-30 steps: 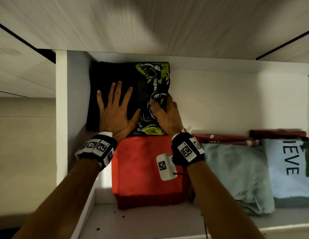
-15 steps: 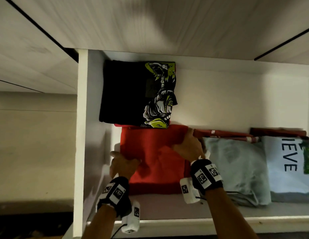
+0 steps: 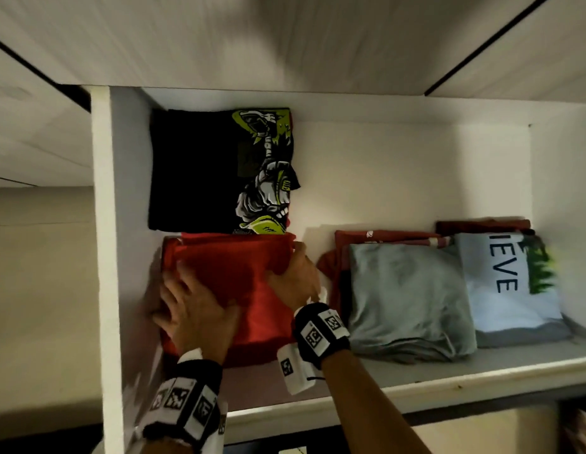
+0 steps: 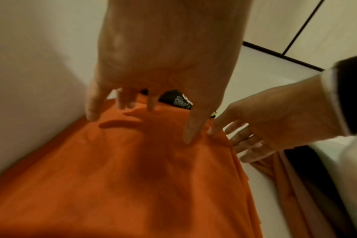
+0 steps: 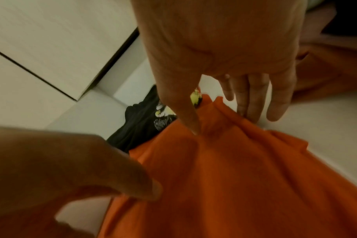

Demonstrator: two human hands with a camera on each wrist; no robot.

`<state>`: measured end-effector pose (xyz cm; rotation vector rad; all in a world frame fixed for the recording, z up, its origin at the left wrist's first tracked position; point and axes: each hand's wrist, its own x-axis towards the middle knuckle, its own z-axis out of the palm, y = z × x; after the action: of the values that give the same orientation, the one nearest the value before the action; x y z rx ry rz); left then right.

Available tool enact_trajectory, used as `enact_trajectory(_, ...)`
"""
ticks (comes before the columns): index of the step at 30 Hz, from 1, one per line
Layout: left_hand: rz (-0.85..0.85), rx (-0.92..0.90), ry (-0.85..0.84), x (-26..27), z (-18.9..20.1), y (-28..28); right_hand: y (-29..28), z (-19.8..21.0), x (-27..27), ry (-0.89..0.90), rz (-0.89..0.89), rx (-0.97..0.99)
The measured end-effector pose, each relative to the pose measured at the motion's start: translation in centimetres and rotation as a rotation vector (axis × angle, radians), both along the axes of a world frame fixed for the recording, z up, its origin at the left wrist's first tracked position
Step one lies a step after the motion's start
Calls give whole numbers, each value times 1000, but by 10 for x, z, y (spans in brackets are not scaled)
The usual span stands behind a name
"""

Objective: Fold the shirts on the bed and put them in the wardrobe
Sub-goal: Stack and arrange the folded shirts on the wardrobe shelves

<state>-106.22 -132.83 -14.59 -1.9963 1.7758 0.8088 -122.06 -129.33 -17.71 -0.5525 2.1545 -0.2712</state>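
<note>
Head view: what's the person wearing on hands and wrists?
Bare hands and forearms, no sleeves or gloves. The left hand and right hand each have a black wrist strap carrying white square tags printed with black fiducial patterns. A white box with another tag hangs beside each strap; a thin black cable leaves the right one.

Bare shelf (image 3: 416, 378) (front strip) below shirts (image 3: 409, 303)

Bare forearms; each wrist carries a black band (image 3: 319, 332) with white square-coded marker tiles, a small white tagged module (image 3: 293, 368) clipped beneath the right one.
</note>
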Motion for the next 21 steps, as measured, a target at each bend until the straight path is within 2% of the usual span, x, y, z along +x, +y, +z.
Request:
enact_trajectory(2,-78,51,56,-9,-6,5,6,9,-9,-18,-11,-2)
enact_trajectory(5,-3,178,115,-13,-17,-1,22,33,-33,-20,-48,-72)
enact_trajectory(8,-86,18,89,-28,-7,-1,50,59,-78,92,-69,-260)
enact_trajectory(11,-125,-63,338,-70,11,17,89,75,-138,285,-33,-290)
enact_trajectory(12,-120,0,440,-90,17,26,100,76,-160,306,14,-259)
enact_trajectory(14,-58,246,588,-133,21,50,118,69,-196,298,174,-165)
enact_trajectory(16,22,459,599,-172,18,74,125,57,-217,251,366,-117)
enact_trajectory(18,65,477,491,-201,12,96,123,46,-230,174,530,-126)
enact_trajectory(21,221,357,398,-211,5,113,109,33,-241,89,718,-151)
